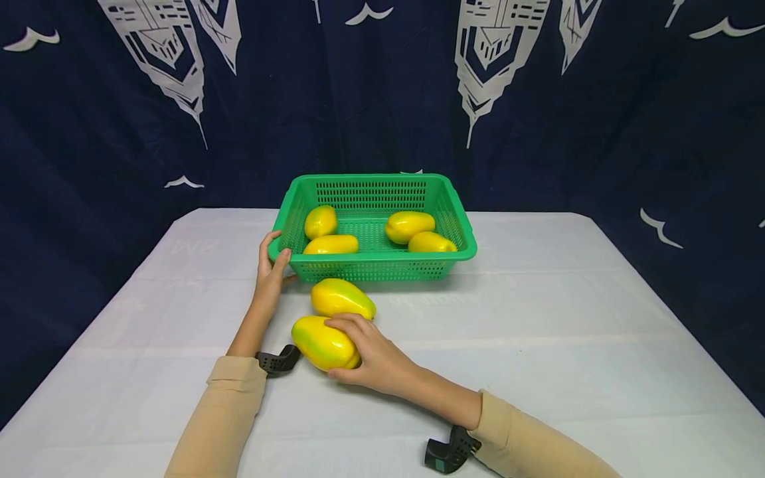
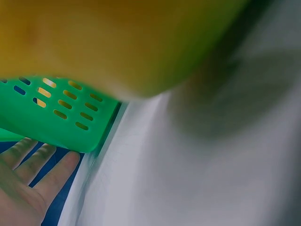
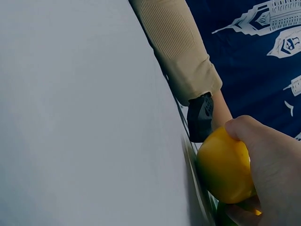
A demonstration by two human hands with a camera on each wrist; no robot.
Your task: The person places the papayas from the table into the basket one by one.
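My right hand [image 1: 379, 362] grips a glossy yellow papaya [image 1: 323, 342] with a green tinge, thumb on the near side and fingers over its far side. In the right wrist view the thumb presses along this same papaya [image 3: 223, 167]. Just beyond it a second papaya [image 1: 340, 299] lies on the table, in front of the green basket [image 1: 376, 257]. My left hand [image 1: 270, 279] holds the basket's near left corner, thumb at the front rim and fingers along the side. In the left wrist view several fingers [image 2: 59, 176] reach to the basket wall, below a blurred yellow-green fruit [image 2: 122, 42].
Inside the basket lie several more papayas [image 1: 410, 227], grouped left and right. A white cloth covers the table [image 1: 538, 332], and a dark blue curtain [image 1: 358, 99] with white prints hangs behind it. Black bands [image 1: 452, 449] sit on both wrists.
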